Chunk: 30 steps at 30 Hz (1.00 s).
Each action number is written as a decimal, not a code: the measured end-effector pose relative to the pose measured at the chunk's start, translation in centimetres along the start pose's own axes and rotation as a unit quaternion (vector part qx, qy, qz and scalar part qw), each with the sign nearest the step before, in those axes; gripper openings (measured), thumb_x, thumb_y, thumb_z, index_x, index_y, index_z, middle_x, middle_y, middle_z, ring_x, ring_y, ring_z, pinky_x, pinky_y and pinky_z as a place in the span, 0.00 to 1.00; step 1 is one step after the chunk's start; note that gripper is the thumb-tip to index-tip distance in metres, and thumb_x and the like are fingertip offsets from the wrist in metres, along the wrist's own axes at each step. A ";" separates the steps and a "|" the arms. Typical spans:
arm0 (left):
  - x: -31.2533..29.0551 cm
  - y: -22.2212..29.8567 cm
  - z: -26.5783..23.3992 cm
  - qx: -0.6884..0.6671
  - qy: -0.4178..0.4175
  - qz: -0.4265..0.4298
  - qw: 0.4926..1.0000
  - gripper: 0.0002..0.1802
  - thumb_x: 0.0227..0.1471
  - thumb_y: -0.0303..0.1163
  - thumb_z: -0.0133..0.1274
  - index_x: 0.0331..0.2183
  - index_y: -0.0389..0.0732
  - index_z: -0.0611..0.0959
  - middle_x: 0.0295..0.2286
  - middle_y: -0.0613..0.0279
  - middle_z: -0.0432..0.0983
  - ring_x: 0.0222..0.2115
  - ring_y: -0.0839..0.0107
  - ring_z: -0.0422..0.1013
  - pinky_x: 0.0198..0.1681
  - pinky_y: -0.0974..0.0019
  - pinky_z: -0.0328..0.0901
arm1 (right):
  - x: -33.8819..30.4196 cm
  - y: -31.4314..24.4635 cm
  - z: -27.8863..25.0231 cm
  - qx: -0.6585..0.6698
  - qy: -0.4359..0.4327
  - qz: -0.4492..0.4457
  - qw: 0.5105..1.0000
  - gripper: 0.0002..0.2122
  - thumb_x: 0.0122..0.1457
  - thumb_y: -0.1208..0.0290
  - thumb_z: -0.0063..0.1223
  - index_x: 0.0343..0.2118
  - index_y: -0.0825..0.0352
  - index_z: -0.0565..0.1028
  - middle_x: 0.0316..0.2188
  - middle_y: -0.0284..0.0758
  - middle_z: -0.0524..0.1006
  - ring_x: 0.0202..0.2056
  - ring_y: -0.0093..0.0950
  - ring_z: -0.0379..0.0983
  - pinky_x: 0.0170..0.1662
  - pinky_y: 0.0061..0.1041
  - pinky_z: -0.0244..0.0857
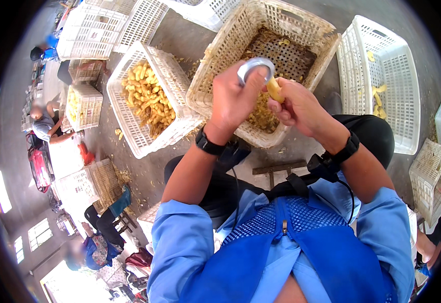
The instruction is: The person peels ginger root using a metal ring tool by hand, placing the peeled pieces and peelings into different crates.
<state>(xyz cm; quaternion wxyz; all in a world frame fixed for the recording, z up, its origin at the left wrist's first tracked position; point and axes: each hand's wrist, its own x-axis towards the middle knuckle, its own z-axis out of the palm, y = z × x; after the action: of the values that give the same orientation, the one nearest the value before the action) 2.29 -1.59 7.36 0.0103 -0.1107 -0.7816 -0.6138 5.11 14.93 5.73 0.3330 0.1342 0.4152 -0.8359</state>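
White crate (129, 118) w/ yellow pieces, approx. 10 o'clock from hands. L hand (230, 103): grip clamped on metal ring tool (255, 68), raised at 12 o'clock. R hand (301, 108), just beside at 3 o'clock: grip closed on yellow piece (274, 90), touching tool. Beige basket (220, 65) w/ scraps directly beneath both. White crate, few pieces (397, 81), at 2 o'clock.

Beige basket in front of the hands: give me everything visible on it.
The beige basket is a rectangular plastic crate with lattice walls and a perforated floor, tilted toward the person on the concrete floor. It looks worn and dirty, mostly empty, with yellow scraps heaped at its near edge. The left hand and right hand are in front of its near rim; contact cannot be told. A white crate of yellow pieces sits against its left side.
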 end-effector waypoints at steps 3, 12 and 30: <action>-0.4 -1.4 0.0 0.120 -0.073 0.057 0.988 0.12 0.56 0.38 0.59 0.34 0.38 0.86 0.23 0.55 0.80 0.23 0.68 0.76 0.28 0.65 0.69 | 0.1 0.2 -0.5 -0.050 -0.040 -0.021 0.998 0.12 0.57 0.70 0.39 0.42 0.66 0.67 0.19 0.28 0.65 0.13 0.16 0.51 0.15 0.17 0.47; 1.5 -2.0 -1.4 0.071 0.045 -0.007 0.996 0.11 0.54 0.36 0.60 0.34 0.38 0.86 0.22 0.54 0.79 0.20 0.72 0.73 0.25 0.67 0.68 | -0.7 -0.7 0.2 -0.052 0.004 -0.023 0.998 0.09 0.60 0.69 0.39 0.39 0.65 0.67 0.19 0.26 0.65 0.14 0.15 0.53 0.16 0.17 0.47; -0.1 -1.4 0.7 0.155 -0.007 0.084 0.984 0.12 0.54 0.39 0.58 0.28 0.41 0.85 0.21 0.55 0.78 0.21 0.58 0.76 0.25 0.61 0.68 | -0.1 0.3 -1.5 -0.084 -0.031 -0.040 0.995 0.11 0.61 0.66 0.36 0.40 0.64 0.70 0.16 0.23 0.62 0.12 0.13 0.48 0.14 0.17 0.43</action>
<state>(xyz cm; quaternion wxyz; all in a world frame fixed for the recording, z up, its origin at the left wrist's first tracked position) 2.17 -1.25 5.85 0.0736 -0.1774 -0.8550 -0.4817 5.31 15.99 4.69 0.3225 0.0630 0.4784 -0.8144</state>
